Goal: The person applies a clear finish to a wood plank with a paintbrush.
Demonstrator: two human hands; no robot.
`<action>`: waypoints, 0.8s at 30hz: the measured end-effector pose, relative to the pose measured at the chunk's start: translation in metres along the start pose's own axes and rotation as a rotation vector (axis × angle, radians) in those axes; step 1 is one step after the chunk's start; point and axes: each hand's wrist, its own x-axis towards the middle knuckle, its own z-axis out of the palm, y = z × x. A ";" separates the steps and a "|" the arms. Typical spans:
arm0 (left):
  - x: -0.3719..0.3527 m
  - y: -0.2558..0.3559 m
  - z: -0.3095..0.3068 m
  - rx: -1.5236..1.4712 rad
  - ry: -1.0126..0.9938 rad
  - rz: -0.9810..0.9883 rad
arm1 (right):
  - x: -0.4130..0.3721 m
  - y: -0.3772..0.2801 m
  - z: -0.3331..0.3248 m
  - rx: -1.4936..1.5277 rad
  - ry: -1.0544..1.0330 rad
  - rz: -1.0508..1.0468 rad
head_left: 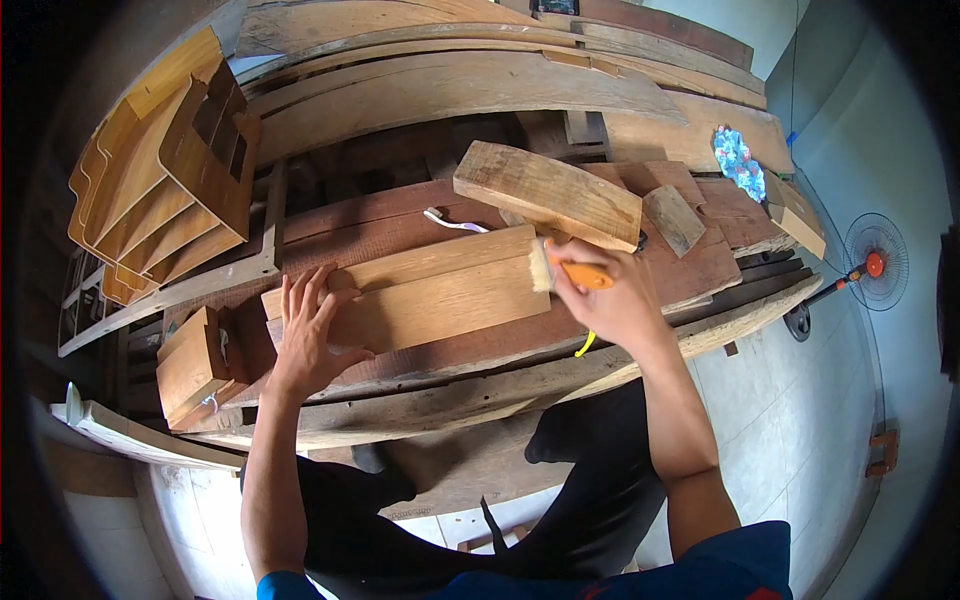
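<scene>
A flat, light-brown wooden board (pixel 440 293) lies across the dark planks in front of me. My left hand (pixel 312 325) rests on the board's left end with its fingers spread. In my right hand (pixel 612 292) is a paintbrush (pixel 580 274) with an orange handle, and its pale bristles touch or hover at the board's right end. Just behind that end sits a thick wooden block (pixel 548 193). A white and purple toothbrush (pixel 455 221) lies behind the board.
A wooden shelf organizer (pixel 170 180) stands at the left, above a small wooden box (pixel 195 368). Long planks (pixel 450 85) lie at the back. A blue patterned cloth (pixel 738 162), a small wood piece (pixel 674 220) and a fan (pixel 874 264) are on the right.
</scene>
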 end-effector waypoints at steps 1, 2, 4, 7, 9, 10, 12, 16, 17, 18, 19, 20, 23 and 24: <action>0.000 0.000 0.000 -0.003 -0.001 0.001 | -0.001 -0.003 -0.003 -0.048 -0.070 0.013; 0.001 0.000 0.000 -0.006 -0.003 0.002 | -0.002 -0.013 -0.010 -0.048 -0.240 -0.005; 0.001 0.000 -0.001 -0.006 -0.006 0.002 | -0.006 -0.010 0.005 0.122 -0.196 -0.176; 0.000 0.000 0.000 -0.005 -0.004 -0.001 | -0.003 -0.006 0.020 0.235 -0.047 -0.187; -0.001 0.001 0.000 -0.004 0.007 -0.008 | 0.001 0.000 0.011 0.151 0.078 -0.049; -0.002 0.001 0.000 -0.010 0.000 -0.011 | 0.000 0.003 0.008 0.097 0.142 -0.016; 0.000 0.001 -0.001 -0.021 -0.015 -0.007 | 0.001 0.005 0.002 -0.058 -0.145 0.012; 0.001 0.001 -0.003 -0.022 -0.019 -0.016 | -0.001 -0.005 0.010 0.176 -0.180 -0.124; 0.000 0.001 -0.002 -0.022 -0.016 -0.012 | -0.001 -0.008 0.010 0.216 -0.074 -0.194; -0.001 0.002 -0.002 -0.023 -0.010 -0.009 | 0.001 -0.003 0.013 0.205 0.052 -0.130; -0.002 0.001 -0.001 -0.023 -0.009 -0.006 | 0.001 -0.002 0.009 0.139 0.047 -0.070; -0.002 0.000 0.000 -0.021 -0.006 -0.002 | 0.002 0.000 0.001 0.071 0.045 -0.010; 0.000 0.001 -0.002 -0.025 -0.008 -0.003 | 0.000 0.008 0.001 -0.075 -0.168 0.031; 0.001 0.001 -0.003 -0.027 -0.013 -0.005 | -0.001 0.013 0.013 -0.046 -0.228 -0.026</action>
